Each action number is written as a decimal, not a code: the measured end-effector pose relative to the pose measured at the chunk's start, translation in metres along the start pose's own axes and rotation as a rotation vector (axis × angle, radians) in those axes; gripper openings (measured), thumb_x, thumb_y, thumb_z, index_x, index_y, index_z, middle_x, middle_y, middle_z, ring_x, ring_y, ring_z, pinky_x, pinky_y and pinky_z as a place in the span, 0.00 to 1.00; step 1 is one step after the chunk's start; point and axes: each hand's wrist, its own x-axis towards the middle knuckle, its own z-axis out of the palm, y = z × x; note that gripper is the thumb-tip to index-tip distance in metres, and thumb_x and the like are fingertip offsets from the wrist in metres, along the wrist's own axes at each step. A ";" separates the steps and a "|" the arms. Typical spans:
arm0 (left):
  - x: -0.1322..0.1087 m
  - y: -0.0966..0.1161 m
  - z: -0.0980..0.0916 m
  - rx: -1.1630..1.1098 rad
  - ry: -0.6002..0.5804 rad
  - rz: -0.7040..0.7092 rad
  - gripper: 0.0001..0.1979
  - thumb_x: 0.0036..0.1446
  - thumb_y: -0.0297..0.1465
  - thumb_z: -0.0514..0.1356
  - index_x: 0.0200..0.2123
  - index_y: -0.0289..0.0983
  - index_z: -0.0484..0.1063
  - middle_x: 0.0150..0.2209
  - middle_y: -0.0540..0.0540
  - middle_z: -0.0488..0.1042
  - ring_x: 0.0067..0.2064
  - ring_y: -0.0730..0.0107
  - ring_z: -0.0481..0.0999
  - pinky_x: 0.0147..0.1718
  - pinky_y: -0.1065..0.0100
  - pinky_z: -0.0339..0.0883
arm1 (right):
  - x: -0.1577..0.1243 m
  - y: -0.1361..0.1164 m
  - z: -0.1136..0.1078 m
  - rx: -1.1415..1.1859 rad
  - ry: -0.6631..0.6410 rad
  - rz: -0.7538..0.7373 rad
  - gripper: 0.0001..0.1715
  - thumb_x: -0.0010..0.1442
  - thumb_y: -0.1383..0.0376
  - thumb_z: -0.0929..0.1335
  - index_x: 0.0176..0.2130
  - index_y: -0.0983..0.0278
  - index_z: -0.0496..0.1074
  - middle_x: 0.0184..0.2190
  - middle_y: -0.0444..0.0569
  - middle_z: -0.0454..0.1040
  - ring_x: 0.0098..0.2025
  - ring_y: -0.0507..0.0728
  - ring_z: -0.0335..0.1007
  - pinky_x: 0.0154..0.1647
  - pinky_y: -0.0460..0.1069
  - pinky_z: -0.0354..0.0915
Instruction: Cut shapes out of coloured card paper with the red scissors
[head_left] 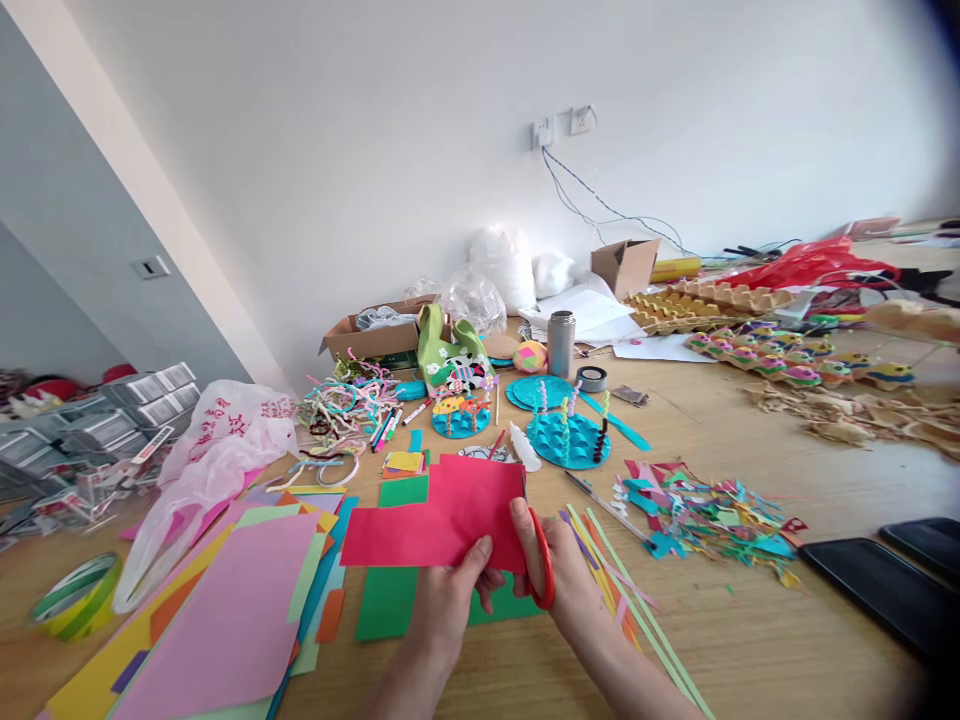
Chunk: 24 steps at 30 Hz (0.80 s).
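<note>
My left hand [454, 595] pinches the lower edge of a red sheet of paper [442, 515], thumb on top. The sheet is stepped in outline, with a narrower strip reaching left. In my right hand [559, 570] is a pair of scissors with orange-red handles [545, 575], fingers wrapped through the loops. The blades stand at the sheet's right edge, mostly hidden by my hand and the paper. Beneath the sheet lies green paper [386, 605] on the table.
Coloured paper sheets [217, 610] are stacked at left, near a tape roll [75, 597]. Paper scraps [712, 515] lie at right, beside dark phones [885, 590]. Further back are a glue bottle [525, 447], blue discs with pipe cleaners [559, 440] and a metal flask [560, 345].
</note>
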 end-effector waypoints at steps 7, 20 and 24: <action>0.000 0.001 0.000 0.019 0.020 0.011 0.19 0.43 0.43 0.66 0.23 0.30 0.72 0.16 0.46 0.69 0.18 0.72 0.68 0.13 0.72 0.59 | 0.002 0.001 0.001 0.043 0.016 -0.006 0.39 0.54 0.37 0.56 0.20 0.66 0.68 0.07 0.43 0.62 0.10 0.49 0.58 0.11 0.42 0.51; 0.000 0.000 0.000 0.089 0.018 0.039 0.21 0.43 0.45 0.65 0.21 0.30 0.71 0.16 0.46 0.69 0.17 0.71 0.67 0.13 0.72 0.59 | -0.002 -0.006 0.002 0.003 0.039 0.005 0.38 0.53 0.36 0.56 0.20 0.66 0.68 0.07 0.44 0.63 0.10 0.50 0.59 0.11 0.42 0.52; -0.001 0.002 0.000 0.109 0.022 0.038 0.21 0.43 0.46 0.64 0.21 0.31 0.71 0.16 0.45 0.70 0.17 0.71 0.68 0.14 0.71 0.60 | 0.000 -0.005 0.001 0.014 0.036 0.003 0.38 0.54 0.37 0.56 0.21 0.66 0.68 0.08 0.44 0.64 0.11 0.50 0.60 0.11 0.42 0.52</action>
